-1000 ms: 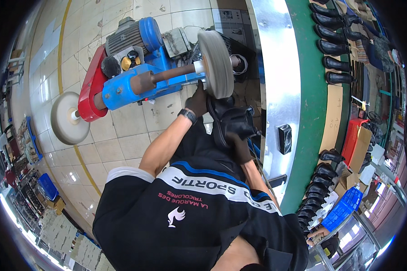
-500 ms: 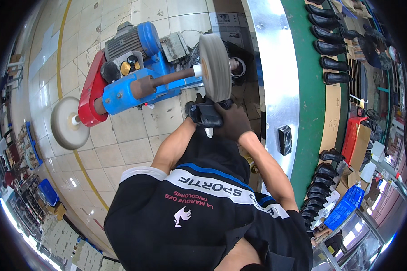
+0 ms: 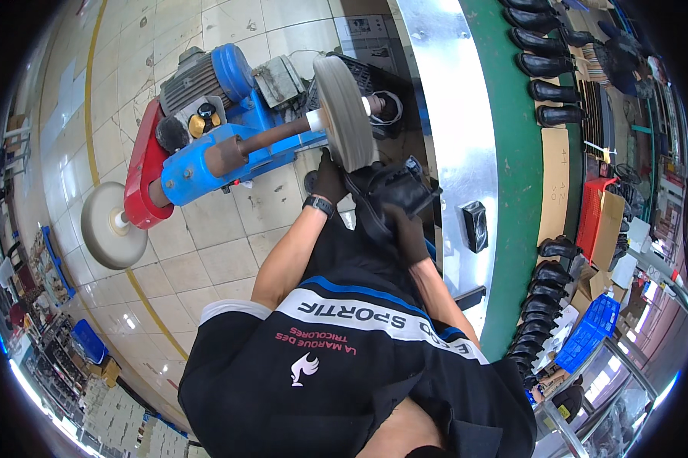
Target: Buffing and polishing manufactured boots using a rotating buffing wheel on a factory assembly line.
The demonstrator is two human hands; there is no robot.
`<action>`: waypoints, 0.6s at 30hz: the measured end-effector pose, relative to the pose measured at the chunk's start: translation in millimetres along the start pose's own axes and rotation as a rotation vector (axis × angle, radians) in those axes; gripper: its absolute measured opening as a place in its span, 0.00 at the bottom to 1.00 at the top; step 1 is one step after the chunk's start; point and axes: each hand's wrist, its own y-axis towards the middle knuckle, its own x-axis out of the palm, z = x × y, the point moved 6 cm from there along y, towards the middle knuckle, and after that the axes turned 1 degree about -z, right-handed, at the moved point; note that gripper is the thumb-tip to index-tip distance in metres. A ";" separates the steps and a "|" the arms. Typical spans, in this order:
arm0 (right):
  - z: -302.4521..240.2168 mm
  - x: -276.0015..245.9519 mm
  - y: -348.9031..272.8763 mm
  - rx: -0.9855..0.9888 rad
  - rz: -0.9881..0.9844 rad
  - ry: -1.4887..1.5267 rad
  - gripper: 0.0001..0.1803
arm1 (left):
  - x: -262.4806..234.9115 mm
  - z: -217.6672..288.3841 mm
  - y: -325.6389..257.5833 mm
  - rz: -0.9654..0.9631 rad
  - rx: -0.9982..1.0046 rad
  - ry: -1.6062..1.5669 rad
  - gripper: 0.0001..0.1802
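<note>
I hold a black boot (image 3: 389,195) in both gloved hands against the lower rim of a grey buffing wheel (image 3: 344,114). My left hand (image 3: 330,177) grips the boot's end nearest the wheel, just under it. At the boot's near end, my right hand (image 3: 406,233) closes around it, a little to the right. The wheel sits on the shaft of a blue and red polishing machine (image 3: 206,145) standing on the tiled floor.
A second round buffing pad (image 3: 113,225) sticks out at the machine's left end. To the right runs a metal-and-green conveyor bench (image 3: 473,153) with rows of black boots (image 3: 542,65) along it. Red and blue crates (image 3: 592,336) stand farther right.
The boot has turned in my hands and moved slightly right under the wheel. My right hand has shifted along it toward its near end.
</note>
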 end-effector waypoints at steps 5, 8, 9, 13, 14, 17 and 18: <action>17.4 64.5 36.3 0.587 -0.429 0.738 0.34 | -182.2 74.4 26.9 0.182 0.574 0.939 0.20; -1.9 56.9 34.1 0.644 -0.479 0.711 0.34 | -121.8 91.9 -6.8 0.412 0.564 0.871 0.10; -4.4 55.0 33.5 0.659 -0.465 0.771 0.32 | -75.7 98.8 -32.7 0.561 0.633 0.856 0.07; -1.8 58.1 21.8 0.629 -0.406 0.734 0.29 | 22.9 115.6 -90.5 0.652 1.338 2.138 0.09; 8.0 52.1 22.9 0.611 -0.401 0.733 0.27 | 45.2 113.2 -90.3 0.647 1.338 2.142 0.09; 25.9 54.0 20.6 0.601 -0.406 0.757 0.25 | 108.4 109.1 -90.2 0.625 1.209 1.931 0.09; 27.9 58.5 18.2 0.596 -0.418 0.780 0.24 | 134.6 99.1 -92.8 0.529 1.257 2.096 0.09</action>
